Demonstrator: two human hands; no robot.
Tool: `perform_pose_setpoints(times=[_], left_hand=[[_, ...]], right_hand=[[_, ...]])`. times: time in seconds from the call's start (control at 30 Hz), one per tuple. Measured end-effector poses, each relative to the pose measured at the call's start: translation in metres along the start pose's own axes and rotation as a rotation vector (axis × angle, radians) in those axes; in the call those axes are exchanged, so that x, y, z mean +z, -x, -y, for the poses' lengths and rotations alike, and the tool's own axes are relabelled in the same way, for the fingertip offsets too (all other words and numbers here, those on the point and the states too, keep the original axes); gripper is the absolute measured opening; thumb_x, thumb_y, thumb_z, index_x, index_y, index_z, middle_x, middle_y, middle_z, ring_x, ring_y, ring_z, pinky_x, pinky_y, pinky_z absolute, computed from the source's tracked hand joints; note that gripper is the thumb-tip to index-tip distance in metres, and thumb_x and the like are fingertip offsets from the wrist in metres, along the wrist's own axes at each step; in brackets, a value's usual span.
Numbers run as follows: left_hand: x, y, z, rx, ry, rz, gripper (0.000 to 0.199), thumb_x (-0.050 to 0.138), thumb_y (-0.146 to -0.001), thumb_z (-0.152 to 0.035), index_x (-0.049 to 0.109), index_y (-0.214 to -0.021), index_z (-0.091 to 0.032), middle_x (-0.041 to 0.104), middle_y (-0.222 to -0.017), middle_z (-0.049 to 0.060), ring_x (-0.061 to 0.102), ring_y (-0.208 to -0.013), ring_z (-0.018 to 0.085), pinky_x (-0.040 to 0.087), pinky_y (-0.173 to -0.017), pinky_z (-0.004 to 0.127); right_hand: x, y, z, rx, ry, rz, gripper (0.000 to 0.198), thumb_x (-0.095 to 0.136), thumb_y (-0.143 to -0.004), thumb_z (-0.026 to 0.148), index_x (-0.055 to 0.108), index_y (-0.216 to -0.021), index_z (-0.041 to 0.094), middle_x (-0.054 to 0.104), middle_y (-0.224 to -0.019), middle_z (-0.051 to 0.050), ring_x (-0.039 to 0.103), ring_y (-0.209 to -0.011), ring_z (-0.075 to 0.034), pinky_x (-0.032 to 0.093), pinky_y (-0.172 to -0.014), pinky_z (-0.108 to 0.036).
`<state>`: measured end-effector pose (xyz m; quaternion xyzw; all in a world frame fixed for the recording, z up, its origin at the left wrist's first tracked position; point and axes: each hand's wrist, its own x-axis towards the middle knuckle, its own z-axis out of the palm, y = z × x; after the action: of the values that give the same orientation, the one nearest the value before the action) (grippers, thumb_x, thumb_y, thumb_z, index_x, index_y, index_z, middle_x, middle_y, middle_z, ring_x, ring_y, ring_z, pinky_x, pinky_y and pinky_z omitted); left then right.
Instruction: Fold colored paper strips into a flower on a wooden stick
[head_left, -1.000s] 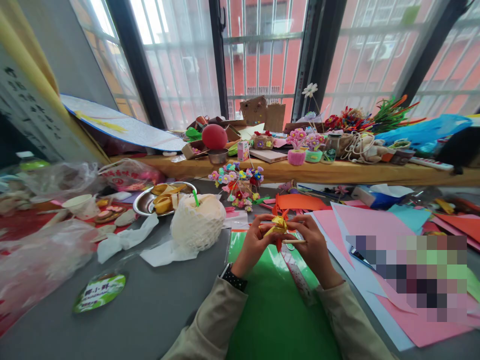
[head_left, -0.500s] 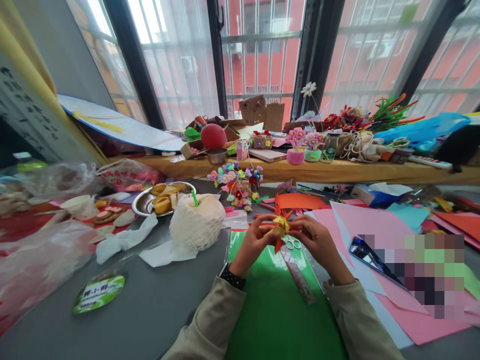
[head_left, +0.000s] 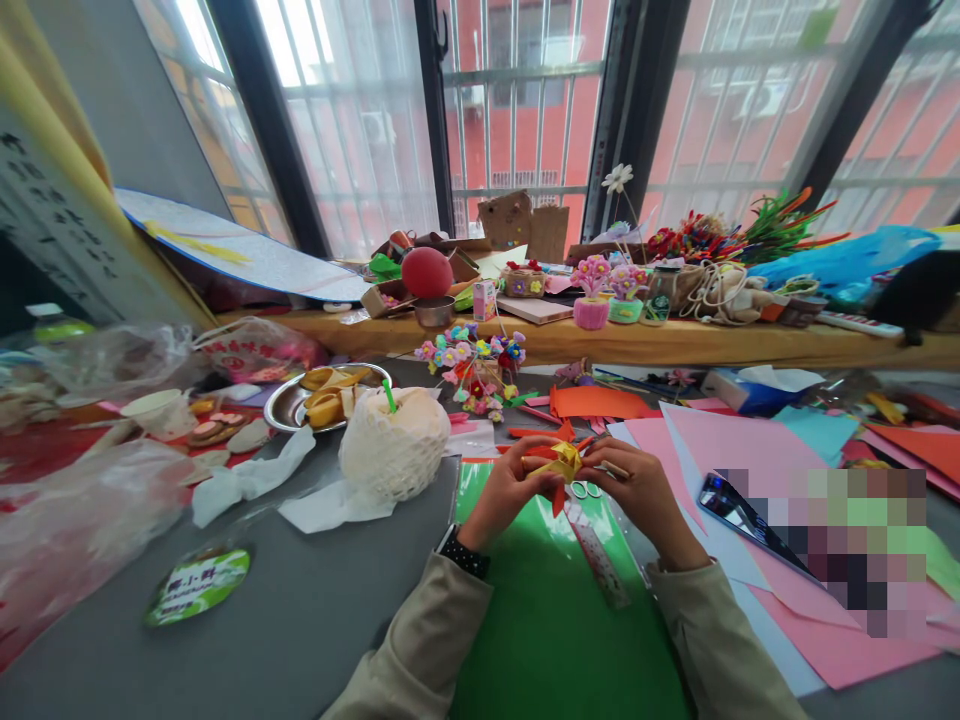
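Note:
Both hands meet around a folded yellow and orange-red paper flower [head_left: 566, 461], held a little above a green mat [head_left: 555, 600]. My left hand [head_left: 506, 490] pinches its left side between thumb and fingers. On its right side, my right hand [head_left: 637, 482] grips with closed fingertips, which partly hide the paper. Just below the flower lie white-handled scissors [head_left: 586, 490] and a clear patterned ruler [head_left: 598, 555] on the mat. Behind the hands rests a sheet of orange paper [head_left: 602, 402].
Left of the mat stands a net-wrapped coconut [head_left: 395, 443] with a green straw, beside a metal bowl [head_left: 279, 408] of peels. Pink paper [head_left: 840, 640] and a phone [head_left: 750, 520] lie at the right. Crafted flowers [head_left: 480, 370] stand behind, before a wooden sill [head_left: 360, 338].
The paper flower has turned slightly in the fingers, with its yellow part now facing up more. Both hands have shifted only a little.

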<state>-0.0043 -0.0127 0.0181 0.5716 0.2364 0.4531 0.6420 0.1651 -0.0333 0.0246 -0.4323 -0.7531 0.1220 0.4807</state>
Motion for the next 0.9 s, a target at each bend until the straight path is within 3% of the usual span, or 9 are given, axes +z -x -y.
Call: perform_pose_setpoints(times=[0.4,0.67,0.8,0.9], left_hand=[[-0.0018,-0.0011,0.0032,-0.009,0.019,-0.01,0.032,0.065,-0.061,-0.024,0.051,-0.088,-0.013,0.063,-0.067,0.002,0.058,-0.054,0.012,0.046,-0.051,0.023],[-0.002,-0.0003,-0.0022,-0.042,0.073,-0.032,0.056,0.063,-0.065,-0.026,0.036,-0.114,-0.018,0.064,-0.083,0.006,0.061,-0.064,0.016,0.047,-0.061,0.028],[-0.003,-0.0012,-0.0023,-0.088,0.088,-0.041,0.046,0.063,-0.064,-0.027,0.047,-0.105,-0.016,0.061,-0.093,0.009,0.061,-0.072,0.016,0.046,-0.067,0.028],[-0.005,-0.002,-0.0032,-0.094,0.036,-0.061,0.041,0.064,-0.063,-0.026,0.05,-0.1,-0.015,0.06,-0.091,0.008,0.06,-0.072,0.015,0.046,-0.062,0.025]], right_hand=[[0.0035,-0.0001,0.0037,0.017,-0.021,-0.002,0.017,0.058,-0.07,0.034,0.057,-0.063,0.018,0.059,-0.072,-0.003,0.057,-0.068,-0.016,0.045,-0.06,-0.027],[0.0083,0.0003,0.0001,-0.001,0.089,-0.13,0.017,0.055,-0.072,0.035,0.058,-0.066,0.019,0.058,-0.069,-0.003,0.057,-0.066,-0.016,0.045,-0.057,-0.026],[0.0093,0.002,-0.0022,-0.02,0.119,-0.108,0.016,0.055,-0.072,0.034,0.059,-0.069,0.019,0.059,-0.074,-0.004,0.057,-0.071,-0.017,0.045,-0.059,-0.027],[0.0069,0.0028,-0.0025,0.02,0.094,-0.09,0.021,0.048,-0.077,0.034,0.06,-0.069,0.019,0.06,-0.072,-0.003,0.056,-0.068,-0.016,0.044,-0.059,-0.026]])
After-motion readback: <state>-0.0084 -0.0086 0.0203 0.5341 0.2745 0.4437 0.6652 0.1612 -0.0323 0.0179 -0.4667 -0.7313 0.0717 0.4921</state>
